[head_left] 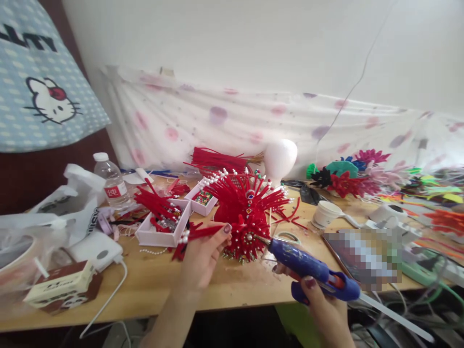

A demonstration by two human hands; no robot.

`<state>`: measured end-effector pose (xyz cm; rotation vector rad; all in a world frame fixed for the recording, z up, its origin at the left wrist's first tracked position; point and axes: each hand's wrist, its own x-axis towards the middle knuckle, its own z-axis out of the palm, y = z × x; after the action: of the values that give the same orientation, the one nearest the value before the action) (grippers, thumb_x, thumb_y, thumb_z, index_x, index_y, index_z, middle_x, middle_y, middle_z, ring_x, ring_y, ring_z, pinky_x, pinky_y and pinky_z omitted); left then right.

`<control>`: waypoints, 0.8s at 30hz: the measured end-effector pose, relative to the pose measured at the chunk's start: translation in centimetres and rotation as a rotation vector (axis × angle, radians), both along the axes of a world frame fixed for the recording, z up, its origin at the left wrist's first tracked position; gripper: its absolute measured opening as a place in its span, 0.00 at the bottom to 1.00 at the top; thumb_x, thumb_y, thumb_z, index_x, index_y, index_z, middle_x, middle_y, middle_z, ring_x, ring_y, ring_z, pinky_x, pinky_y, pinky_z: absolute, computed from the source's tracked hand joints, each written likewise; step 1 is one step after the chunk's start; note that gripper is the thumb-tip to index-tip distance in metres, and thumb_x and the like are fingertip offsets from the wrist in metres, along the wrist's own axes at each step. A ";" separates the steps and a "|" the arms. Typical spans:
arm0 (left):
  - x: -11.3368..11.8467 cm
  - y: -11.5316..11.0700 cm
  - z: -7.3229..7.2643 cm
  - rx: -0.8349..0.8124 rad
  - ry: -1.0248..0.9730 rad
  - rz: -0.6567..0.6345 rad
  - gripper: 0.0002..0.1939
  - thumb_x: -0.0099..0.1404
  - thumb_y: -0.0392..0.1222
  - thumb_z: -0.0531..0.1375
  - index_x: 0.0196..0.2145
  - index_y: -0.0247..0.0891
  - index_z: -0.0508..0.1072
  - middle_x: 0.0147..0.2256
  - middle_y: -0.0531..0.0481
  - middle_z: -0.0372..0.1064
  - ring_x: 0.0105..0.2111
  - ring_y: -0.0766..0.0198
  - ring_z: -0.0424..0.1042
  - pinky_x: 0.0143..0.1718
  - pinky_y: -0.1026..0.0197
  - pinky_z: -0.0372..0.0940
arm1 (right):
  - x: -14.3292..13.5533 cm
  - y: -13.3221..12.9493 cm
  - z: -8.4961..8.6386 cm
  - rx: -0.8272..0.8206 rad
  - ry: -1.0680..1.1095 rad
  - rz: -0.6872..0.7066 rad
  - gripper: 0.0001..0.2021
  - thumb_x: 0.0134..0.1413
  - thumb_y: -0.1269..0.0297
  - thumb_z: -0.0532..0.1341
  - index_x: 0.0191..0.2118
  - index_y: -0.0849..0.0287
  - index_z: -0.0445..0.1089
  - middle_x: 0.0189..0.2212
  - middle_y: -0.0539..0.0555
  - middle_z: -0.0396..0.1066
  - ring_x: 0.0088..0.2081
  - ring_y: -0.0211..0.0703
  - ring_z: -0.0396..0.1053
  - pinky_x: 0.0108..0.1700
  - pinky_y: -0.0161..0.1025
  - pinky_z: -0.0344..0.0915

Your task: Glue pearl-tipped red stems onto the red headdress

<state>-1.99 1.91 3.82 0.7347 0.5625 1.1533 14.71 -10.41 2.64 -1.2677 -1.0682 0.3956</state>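
Observation:
My right hand (322,299) is wrapped round a blue hot glue gun (304,261) with a white glue stick (398,316) out of its back. The nozzle points left, at the red beaded headdress (250,212), close to its front flower (248,241); I cannot tell whether it touches. This headdress has fanned red pipe cleaners tipped with white beads. My left hand (203,256), left of the flower, pinches red pipe cleaners (206,232) with white beads at their far end. Its fingertips are near the flower's left edge.
A white box (163,239) of beads and red stems stands left, a smaller bead box (203,205) behind. A white foam head (280,159) stands at the back. On the right lie a phone (337,246), a paper cup (324,215) and colourful flowers (344,179); a bottle (112,181) stands left.

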 end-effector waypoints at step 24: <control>1.2 -2.5 -0.5 -0.095 -0.137 -0.151 0.14 0.42 0.42 0.75 0.24 0.36 0.77 0.20 0.57 0.68 0.22 0.74 0.68 0.26 0.72 0.66 | 1.2 0.0 -1.2 0.034 0.028 0.029 0.18 0.51 0.50 0.65 0.21 0.58 0.70 0.20 0.55 0.74 0.20 0.41 0.70 0.22 0.36 0.70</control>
<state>-0.81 -0.58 3.34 0.6012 0.4367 1.0210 15.93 -10.40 1.48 -1.2144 -1.0660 0.4142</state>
